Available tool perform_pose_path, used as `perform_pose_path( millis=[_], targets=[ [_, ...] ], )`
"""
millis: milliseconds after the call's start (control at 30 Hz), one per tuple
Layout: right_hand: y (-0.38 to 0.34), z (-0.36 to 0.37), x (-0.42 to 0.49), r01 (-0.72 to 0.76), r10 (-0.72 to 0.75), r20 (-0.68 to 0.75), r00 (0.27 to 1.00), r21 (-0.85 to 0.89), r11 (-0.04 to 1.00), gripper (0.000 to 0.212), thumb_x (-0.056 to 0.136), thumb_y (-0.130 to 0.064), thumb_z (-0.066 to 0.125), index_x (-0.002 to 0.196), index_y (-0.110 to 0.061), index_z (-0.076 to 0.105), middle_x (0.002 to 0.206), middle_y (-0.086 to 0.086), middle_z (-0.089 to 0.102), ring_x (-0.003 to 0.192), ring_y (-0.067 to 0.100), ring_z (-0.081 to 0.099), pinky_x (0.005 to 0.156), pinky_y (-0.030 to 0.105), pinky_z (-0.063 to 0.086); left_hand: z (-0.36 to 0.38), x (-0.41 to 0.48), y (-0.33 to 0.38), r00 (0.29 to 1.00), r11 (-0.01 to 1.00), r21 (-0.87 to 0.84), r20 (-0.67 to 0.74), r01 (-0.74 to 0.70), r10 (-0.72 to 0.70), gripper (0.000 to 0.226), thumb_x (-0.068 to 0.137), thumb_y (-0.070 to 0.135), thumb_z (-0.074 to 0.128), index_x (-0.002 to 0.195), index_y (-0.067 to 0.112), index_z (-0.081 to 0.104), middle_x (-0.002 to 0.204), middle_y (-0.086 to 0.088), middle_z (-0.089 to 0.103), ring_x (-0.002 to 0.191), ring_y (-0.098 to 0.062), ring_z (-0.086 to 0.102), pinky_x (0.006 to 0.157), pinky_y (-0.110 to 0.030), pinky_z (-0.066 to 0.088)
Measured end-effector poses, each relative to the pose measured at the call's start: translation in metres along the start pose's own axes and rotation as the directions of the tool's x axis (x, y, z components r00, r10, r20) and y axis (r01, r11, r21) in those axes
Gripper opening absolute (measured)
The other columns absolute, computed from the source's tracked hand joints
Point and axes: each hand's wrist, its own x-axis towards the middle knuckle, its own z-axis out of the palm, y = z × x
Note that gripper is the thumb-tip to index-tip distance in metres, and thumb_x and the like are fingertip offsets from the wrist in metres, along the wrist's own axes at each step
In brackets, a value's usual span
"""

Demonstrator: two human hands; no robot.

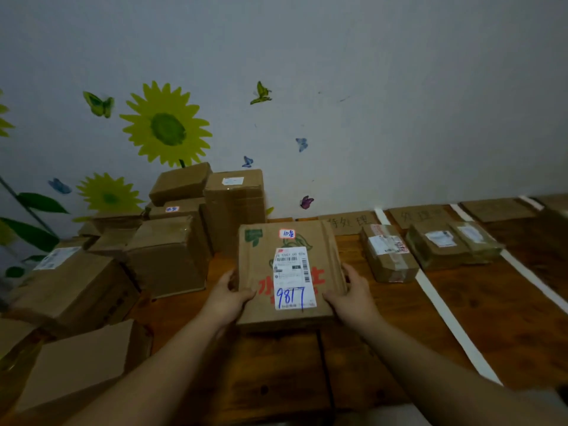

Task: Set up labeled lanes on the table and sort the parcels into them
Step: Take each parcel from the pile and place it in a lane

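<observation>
Left hand (229,295) and right hand (353,292) are gripping a flat parcel (289,238).

Fingers and thumbs are curling round the flat parcel's near corners, its label marked 9817 facing up, mid-way along the wooden table (479,321). Unsorted boxes (166,253) are crowding at its 9 o'clock; at 2 o'clock a small parcel (388,256) is lying just left of a white tape strip (445,312), with a cardboard label (350,222) at 1 o'clock.

wooden table (507,302) | parcels (388,265) (cardboard) | tape strips (442,309) | lane labels (350,222)
</observation>
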Motion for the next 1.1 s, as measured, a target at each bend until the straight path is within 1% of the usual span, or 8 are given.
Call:
perform_pose_path(
  millis=[100, 233, 300, 467, 733, 833, 967, 1100],
  targets=[
    [-0.003, -0.012, -0.016, 0.027, -0.028, -0.069, 0.997, -0.012, 1.0, 0.074, 0.086, -0.021, 0.069, 0.147, -0.029, 0.028, 0.143, 0.0, 0.034, 0.126, 0.021, 0.042, 0.087, 0.029, 0.043, 0.006, 0.0, 0.006, 0.997, 0.999, -0.003, 0.062, -0.053, 0.053, 0.077, 0.083, 0.007, 0.068, 0.146, 0.021, 0.027, 0.136, -0.011, 0.048, 0.109, -0.022, 0.052, 0.087, -0.033, 0.046],
    [0.004, -0.024, -0.039, 0.022, -0.026, -0.144, 0.989, -0.032, 0.999, 0.067, 0.085, -0.02, 0.069, 0.144, -0.023, 0.037, 0.145, 0.001, 0.038, 0.129, 0.021, 0.041, 0.104, 0.039, 0.04, 0.017, -0.005, 0.001, 0.986, 0.998, 0.0, 0.149, -0.069, 0.068, 0.077, 0.083, 0.007, 0.067, 0.147, 0.021, 0.025, 0.138, -0.009, 0.047, 0.098, -0.013, 0.05, 0.068, -0.021, 0.044],
    [0.006, -0.029, -0.047, 0.015, -0.021, -0.146, 0.989, -0.043, 0.999, 0.064, 0.086, -0.02, 0.069, 0.142, -0.022, 0.039, 0.145, 0.001, 0.041, 0.13, 0.02, 0.041, 0.107, 0.04, 0.039, 0.021, -0.008, -0.003, 0.98, 0.998, -0.006, 0.185, -0.07, 0.07, 0.078, 0.083, 0.006, 0.067, 0.147, 0.019, 0.024, 0.14, -0.009, 0.046, 0.101, -0.013, 0.049, 0.067, -0.019, 0.043],
    [0.007, -0.035, -0.052, 0.016, -0.023, -0.116, 0.993, -0.067, 0.998, 0.063, 0.087, -0.02, 0.067, 0.143, -0.023, 0.038, 0.145, -0.001, 0.039, 0.131, 0.021, 0.04, 0.103, 0.038, 0.042, 0.026, -0.005, -0.005, 0.974, 0.998, -0.02, 0.215, -0.063, 0.066, 0.082, 0.082, 0.008, 0.069, 0.148, 0.021, 0.022, 0.144, -0.009, 0.042, 0.122, -0.023, 0.048, 0.097, -0.039, 0.045],
    [0.017, -0.054, -0.006, 0.061, -0.053, 0.054, 0.997, -0.157, 0.986, 0.069, 0.087, -0.026, 0.068, 0.146, -0.023, 0.032, 0.151, -0.001, 0.029, 0.134, 0.022, 0.035, 0.102, 0.046, 0.045, 0.056, 0.017, 0.003, 0.989, 1.0, 0.018, 0.143, -0.026, 0.023, 0.079, 0.084, 0.012, 0.067, 0.148, 0.025, 0.022, 0.14, -0.009, 0.045, 0.102, -0.017, 0.054, 0.07, -0.024, 0.047],
    [0.026, -0.071, 0.024, 0.07, -0.031, 0.165, 0.986, -0.234, 0.97, 0.079, 0.084, -0.032, 0.071, 0.148, -0.029, 0.026, 0.157, 0.001, 0.014, 0.142, 0.026, 0.023, 0.112, 0.049, 0.031, 0.08, 0.031, 0.008, 0.993, 0.998, 0.066, 0.116, -0.005, -0.002, 0.076, 0.086, 0.013, 0.064, 0.148, 0.024, 0.02, 0.139, -0.01, 0.046, 0.097, -0.015, 0.053, 0.06, -0.017, 0.043],
    [0.047, -0.092, 0.063, 0.096, 0.027, 0.315, 0.949, -0.368, 0.925, 0.095, 0.078, -0.038, 0.075, 0.151, -0.032, 0.014, 0.159, 0.003, -0.008, 0.145, 0.033, 0.01, 0.116, 0.049, 0.024, 0.117, 0.049, 0.007, 0.994, 0.991, 0.128, 0.098, 0.041, -0.054, 0.074, 0.088, 0.011, 0.062, 0.148, 0.022, 0.02, 0.138, -0.01, 0.048, 0.093, -0.013, 0.051, 0.059, -0.015, 0.042],
    [0.075, -0.102, 0.092, 0.129, 0.049, 0.357, 0.933, -0.459, 0.879, 0.092, 0.082, -0.035, 0.071, 0.151, -0.031, 0.01, 0.159, 0.008, -0.011, 0.146, 0.034, 0.005, 0.115, 0.048, 0.023, 0.146, 0.061, -0.006, 0.971, 0.972, 0.165, 0.14, 0.17, -0.194, 0.085, 0.084, 0.004, 0.064, 0.149, 0.025, 0.015, 0.123, -0.006, 0.058, 0.081, -0.008, 0.058, 0.059, -0.018, 0.046]
  ],
)
